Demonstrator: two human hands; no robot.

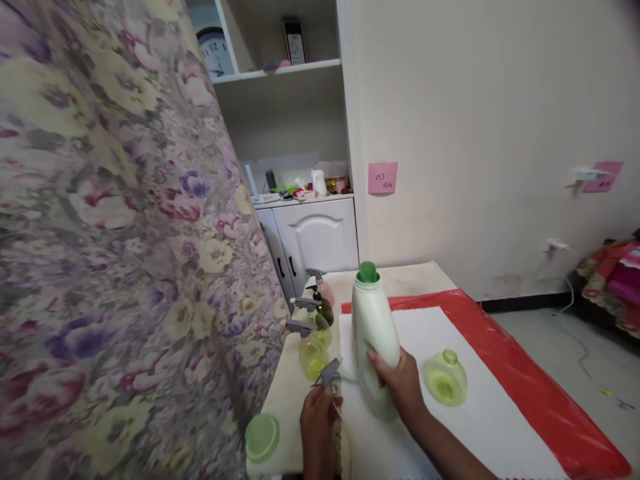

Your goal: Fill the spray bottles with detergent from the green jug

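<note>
My right hand [403, 383] is closed around a large pale green detergent bottle [373, 323]. The bottle tilts slightly, its uncapped mouth up, with a green spout inside the neck. In my left hand [320, 423] is a grey trigger sprayer head [328, 375], gripped by the fingers just left of the bottle. To the right of my right hand, a translucent yellow-green spray bottle [447, 383] stands headless on the white sheet [480, 407]. A round green cap [261, 438] lies at the table's near left corner.
Several bottles line the table's left side, including a yellow-green spray bottle [311, 353] and a pink one [326, 291]. Red plastic sheeting [520, 373] lies under the white sheet. A floral curtain [140, 267] hangs close on the left. Behind stands a white cabinet [320, 233].
</note>
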